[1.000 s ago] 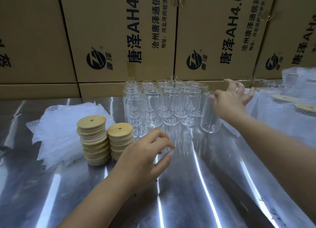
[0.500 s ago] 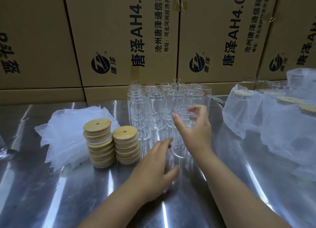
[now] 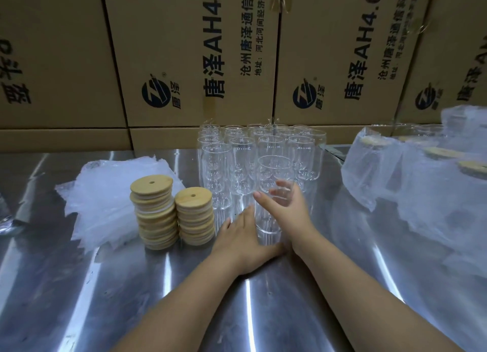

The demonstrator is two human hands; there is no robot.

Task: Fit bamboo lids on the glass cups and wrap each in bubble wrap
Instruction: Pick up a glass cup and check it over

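A person's two bare forearms reach forward over a shiny stainless-steel table (image 3: 105,285) toward a tight cluster of empty glass cups (image 3: 242,151) standing upright near the table's far edge. Just in front of the cluster, nearest the viewer, one glass cup (image 3: 275,167) stands upright and apart from the rest. The right hand (image 3: 290,212) grips it, thumb on its left side and fingertips (image 3: 283,190) visible through the clear glass on the far side. Whether the cup's base is resting on the table or hovering just above it cannot be told. The left hand (image 3: 242,238) is spread flat and relaxed, with straight fingers lying along the lower left of the same cup and the thumb reaching under its base; it holds nothing. Just left of the cluster stand two stacks of round bamboo lids, each lid with a small hole: a taller stack (image 3: 154,214) and a shorter stack (image 3: 195,217), touching side by side. Further left of the cluster, behind the stacks, lies a loose pile of bubble wrap sheets (image 3: 105,193). Well to the right of the cluster sit wrapped cups (image 3: 421,188) with bamboo lids showing through their bubble wrap. Behind the cluster rises a wall of printed cardboard boxes (image 3: 189,48).
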